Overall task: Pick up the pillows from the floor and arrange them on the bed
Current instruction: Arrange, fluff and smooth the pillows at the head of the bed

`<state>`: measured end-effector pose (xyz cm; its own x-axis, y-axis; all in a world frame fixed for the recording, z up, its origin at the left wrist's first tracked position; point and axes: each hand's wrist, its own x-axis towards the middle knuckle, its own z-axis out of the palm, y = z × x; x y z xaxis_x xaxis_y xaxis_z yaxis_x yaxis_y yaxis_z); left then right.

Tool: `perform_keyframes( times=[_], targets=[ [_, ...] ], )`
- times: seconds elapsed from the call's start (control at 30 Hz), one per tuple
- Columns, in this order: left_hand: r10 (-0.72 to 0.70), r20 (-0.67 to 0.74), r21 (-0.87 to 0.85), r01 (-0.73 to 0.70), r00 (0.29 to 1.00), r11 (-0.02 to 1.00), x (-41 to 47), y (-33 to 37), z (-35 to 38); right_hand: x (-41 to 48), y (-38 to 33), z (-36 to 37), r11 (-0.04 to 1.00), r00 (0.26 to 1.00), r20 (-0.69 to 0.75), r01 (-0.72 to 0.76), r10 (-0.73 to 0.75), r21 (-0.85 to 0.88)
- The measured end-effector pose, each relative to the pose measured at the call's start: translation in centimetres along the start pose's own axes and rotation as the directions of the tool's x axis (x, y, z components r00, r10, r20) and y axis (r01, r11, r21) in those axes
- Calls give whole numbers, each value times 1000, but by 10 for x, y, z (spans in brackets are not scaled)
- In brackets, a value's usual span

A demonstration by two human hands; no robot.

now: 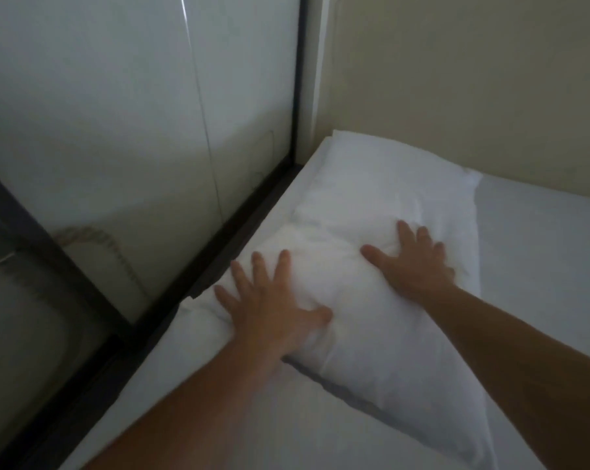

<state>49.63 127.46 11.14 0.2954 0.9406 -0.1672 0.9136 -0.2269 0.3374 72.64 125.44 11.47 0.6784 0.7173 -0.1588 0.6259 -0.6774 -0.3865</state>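
A white pillow (361, 334) lies on the white-sheeted bed (541, 239), in the corner by the wall. A second white pillow (365, 171) seems to lie under or behind it toward the corner; the boundary between them is unclear. My left hand (270, 307) presses flat on the pillow's near-left end, fingers spread. My right hand (412, 262) presses flat on its far-right part, fingers spread. Neither hand grips anything.
A dark bed frame rail (219, 256) runs along the left edge of the mattress. Beyond it stands a white panel wall (117, 113) with a thin cord and a coiled cable (117, 252). A beige wall (473, 79) backs the head of the bed.
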Motion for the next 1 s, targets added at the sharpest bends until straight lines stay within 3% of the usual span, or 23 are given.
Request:
perform_keyframes(
  times=[0.07,0.13,0.3,0.4,0.5,0.6,0.73,0.8,0.9,1.0],
  targets=[
    [-54,141,-35,59,988,998,14,-11,1,5,1,-3,993,995,-39,-88,91,81],
    [-48,157,-98,64,986,993,15,-15,2,8,-3,-3,988,992,-30,-122,126,95],
    [-16,-144,-113,-1,989,994,20,-15,14,15,-23,4,995,968,-234,-101,94,-19],
    [15,-306,-260,-99,952,961,12,-22,24,14,-21,6,994,941,-324,-73,95,79],
    [-13,-452,-419,-200,892,886,11,-17,16,14,-31,-23,965,851,-510,19,122,263],
    [-88,-607,-507,-300,790,808,25,2,-10,25,-59,-69,927,748,-660,196,69,319],
    [-91,-752,-469,-432,653,770,31,7,-21,32,-72,-86,861,620,-785,393,12,324],
    [-54,-695,-469,-395,717,790,34,-7,-7,31,-63,-61,887,648,-762,339,21,313],
    [-70,-459,-489,-186,886,852,39,-26,17,28,-36,-9,964,798,-596,80,90,253],
    [-36,-402,-434,-155,915,887,41,-31,28,29,-27,13,986,871,-485,8,76,169]
  ],
)
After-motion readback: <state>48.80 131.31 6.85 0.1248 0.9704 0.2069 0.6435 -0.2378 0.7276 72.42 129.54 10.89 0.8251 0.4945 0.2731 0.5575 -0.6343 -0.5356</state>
